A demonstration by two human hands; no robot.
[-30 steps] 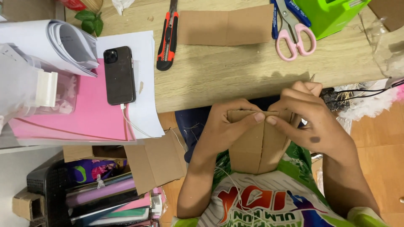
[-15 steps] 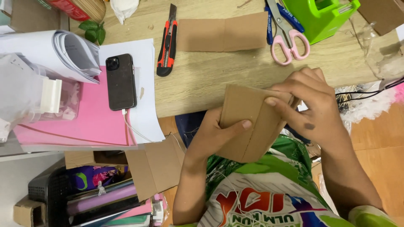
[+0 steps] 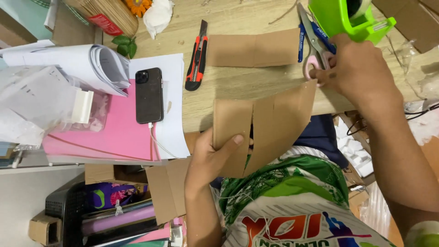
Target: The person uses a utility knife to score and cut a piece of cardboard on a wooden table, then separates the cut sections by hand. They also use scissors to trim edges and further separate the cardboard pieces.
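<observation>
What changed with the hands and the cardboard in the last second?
The right hand let go of the folded cardboard piece and moved up to the scissors on the table. The cardboard has opened out. The left hand still holds it. Phone and utility knife lie unmoved.

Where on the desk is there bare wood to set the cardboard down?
Bare wood lies between the utility knife, the flat cardboard strip and the held cardboard. The left, with phone and papers, is crowded; so are the scissors.
</observation>
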